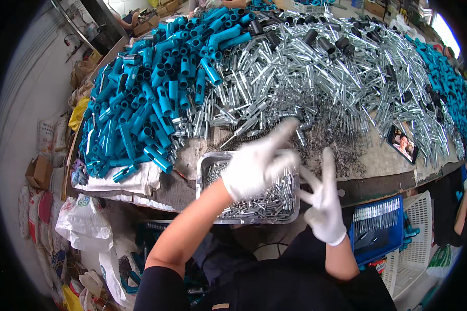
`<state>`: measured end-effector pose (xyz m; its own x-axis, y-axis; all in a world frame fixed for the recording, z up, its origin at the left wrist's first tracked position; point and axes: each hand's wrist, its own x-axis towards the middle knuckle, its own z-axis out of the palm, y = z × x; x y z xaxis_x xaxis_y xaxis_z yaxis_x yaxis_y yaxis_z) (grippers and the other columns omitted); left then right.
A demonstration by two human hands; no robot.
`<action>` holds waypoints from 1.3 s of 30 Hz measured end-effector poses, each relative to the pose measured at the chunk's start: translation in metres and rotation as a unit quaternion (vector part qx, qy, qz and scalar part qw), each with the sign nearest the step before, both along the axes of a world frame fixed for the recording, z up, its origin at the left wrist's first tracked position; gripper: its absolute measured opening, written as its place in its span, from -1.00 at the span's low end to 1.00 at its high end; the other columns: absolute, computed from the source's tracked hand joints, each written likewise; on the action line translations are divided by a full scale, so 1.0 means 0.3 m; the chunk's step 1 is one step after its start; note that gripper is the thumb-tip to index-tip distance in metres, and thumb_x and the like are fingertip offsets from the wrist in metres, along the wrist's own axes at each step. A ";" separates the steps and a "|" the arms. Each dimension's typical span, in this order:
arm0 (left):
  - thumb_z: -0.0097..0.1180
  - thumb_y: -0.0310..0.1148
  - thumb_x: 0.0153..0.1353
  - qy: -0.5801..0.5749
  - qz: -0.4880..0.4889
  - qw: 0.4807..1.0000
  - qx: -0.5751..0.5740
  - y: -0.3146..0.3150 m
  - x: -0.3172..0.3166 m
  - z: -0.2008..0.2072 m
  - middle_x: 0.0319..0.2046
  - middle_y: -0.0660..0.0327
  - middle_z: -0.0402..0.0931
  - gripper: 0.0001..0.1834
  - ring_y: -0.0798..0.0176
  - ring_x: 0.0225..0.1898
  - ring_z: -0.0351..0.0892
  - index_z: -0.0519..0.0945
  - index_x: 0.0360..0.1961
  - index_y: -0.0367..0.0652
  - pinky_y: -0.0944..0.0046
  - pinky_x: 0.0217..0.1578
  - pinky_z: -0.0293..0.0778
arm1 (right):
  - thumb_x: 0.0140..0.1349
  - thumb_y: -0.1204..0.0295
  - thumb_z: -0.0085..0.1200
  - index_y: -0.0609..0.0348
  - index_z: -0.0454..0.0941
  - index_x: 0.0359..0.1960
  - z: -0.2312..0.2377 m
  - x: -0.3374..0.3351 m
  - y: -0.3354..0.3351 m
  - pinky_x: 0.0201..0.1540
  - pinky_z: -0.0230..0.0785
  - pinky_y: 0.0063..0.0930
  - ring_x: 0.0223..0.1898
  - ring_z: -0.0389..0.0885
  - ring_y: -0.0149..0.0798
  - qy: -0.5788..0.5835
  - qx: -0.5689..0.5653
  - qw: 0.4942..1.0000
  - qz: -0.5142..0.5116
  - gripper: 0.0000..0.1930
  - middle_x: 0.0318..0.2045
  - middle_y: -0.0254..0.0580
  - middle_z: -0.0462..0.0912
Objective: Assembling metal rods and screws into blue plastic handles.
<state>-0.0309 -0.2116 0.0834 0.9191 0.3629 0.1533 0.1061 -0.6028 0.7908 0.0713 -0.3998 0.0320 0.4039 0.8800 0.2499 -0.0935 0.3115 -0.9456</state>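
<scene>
My left hand (260,167), in a white glove and blurred by motion, hangs over a metal tray (199,176). Its index finger stretches toward the heap of small springs (337,140), and the other fingers look apart from it; I make out nothing in them. Beside the tray's right rim is my right hand (325,210), also gloved in white, with its fingers spread and nothing visible between them. Small metal pins (275,207) fill the tray. Beyond both hands lie many shiny metal tubes and rods (285,67).
Teal tubular handles (155,93) are heaped at the left, with more teal parts (443,78) at the far right. A phone (402,143) leans on the table. Below the table edge are a blue bin (377,228) and a white basket (412,243). Sacks (83,220) stand left.
</scene>
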 end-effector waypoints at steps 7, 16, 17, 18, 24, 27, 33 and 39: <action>0.11 -0.13 0.21 0.248 0.198 0.880 0.353 0.326 0.100 -0.217 -0.37 0.01 0.68 -0.70 -0.08 -0.28 0.69 0.59 -0.23 -0.15 -0.05 -0.20 0.56 | 0.40 0.04 0.02 0.40 0.29 0.30 -0.058 -0.004 0.001 -0.09 0.52 -0.43 -0.06 0.63 -0.22 0.128 -0.045 0.989 0.056 -0.32 0.05 -0.01 0.56; 0.21 -0.30 0.06 -0.031 0.090 0.889 0.448 0.095 0.094 -0.035 -0.55 0.23 0.52 -0.82 0.16 -0.52 0.61 0.46 -0.38 -0.05 0.19 -0.57 0.50 | 0.48 0.10 -0.13 0.41 0.49 0.10 -0.087 0.052 -0.026 -0.69 -0.01 -0.73 -0.67 0.27 -0.62 0.253 -0.177 0.944 0.114 -0.48 -0.43 -0.32 0.57; 0.27 -0.26 0.00 -0.056 0.015 0.892 0.448 0.040 0.072 -0.006 -0.54 0.29 0.52 -0.78 0.22 -0.53 0.59 0.50 -0.36 -0.04 0.23 -0.59 0.49 | 0.48 0.10 -0.13 0.41 0.49 0.10 -0.104 0.045 -0.017 -0.69 -0.01 -0.73 -0.67 0.27 -0.62 0.259 -0.178 0.943 0.110 -0.48 -0.43 -0.32 0.57; 0.28 -0.21 -0.01 -0.094 -0.041 0.879 0.466 -0.024 0.051 0.024 -0.52 0.34 0.50 -0.75 0.27 -0.52 0.58 0.54 -0.34 -0.03 0.27 -0.60 0.47 | 0.47 0.04 -0.13 0.40 0.42 0.17 -0.115 0.032 -0.006 -0.70 -0.03 -0.72 -0.68 0.23 -0.61 0.375 -0.103 0.911 0.138 -0.43 -0.44 -0.34 0.56; 0.22 -0.14 0.13 -0.142 -0.176 0.874 0.429 -0.036 0.043 0.026 -0.37 0.30 0.57 -0.73 0.23 -0.51 0.59 0.58 -0.19 0.00 0.27 -0.55 0.47 | 0.50 0.06 -0.19 0.20 0.43 -0.09 -0.143 0.061 0.006 -0.68 0.10 -0.66 -0.68 0.33 -0.53 0.471 -0.001 0.882 0.034 -0.59 -0.49 -0.32 0.57; 0.21 0.03 0.16 -0.045 0.134 0.937 0.321 0.219 0.149 -0.054 -0.44 0.05 0.62 -0.56 -0.04 -0.42 0.66 0.59 -0.23 -0.16 0.03 -0.41 0.55 | 0.50 0.13 -0.14 0.14 0.45 -0.12 -0.169 0.089 0.017 -0.63 0.20 -0.61 -0.62 0.43 -0.47 0.443 -0.029 0.890 -0.100 -0.69 -0.52 -0.29 0.56; 0.10 0.10 0.20 0.305 0.337 0.845 0.281 0.572 0.205 -0.179 -0.24 -0.09 0.68 -0.46 -0.11 -0.15 0.70 0.64 -0.17 -0.23 0.04 -0.07 0.56 | 0.46 0.18 -0.05 0.17 0.45 -0.11 -0.248 0.077 0.035 -0.52 0.35 -0.58 -0.52 0.53 -0.45 0.332 -0.009 0.941 -0.064 -0.72 -0.46 -0.31 0.55; 0.09 -0.14 0.25 0.132 0.350 0.870 0.321 0.495 0.058 -0.145 -0.39 -0.03 0.66 -0.69 -0.12 -0.30 0.68 0.60 -0.25 -0.19 0.04 -0.26 0.58 | 0.46 0.18 -0.04 0.19 0.46 -0.09 -0.245 0.083 0.045 -0.44 0.40 -0.52 -0.47 0.56 -0.42 0.361 -0.036 0.930 -0.058 -0.70 -0.40 -0.25 0.58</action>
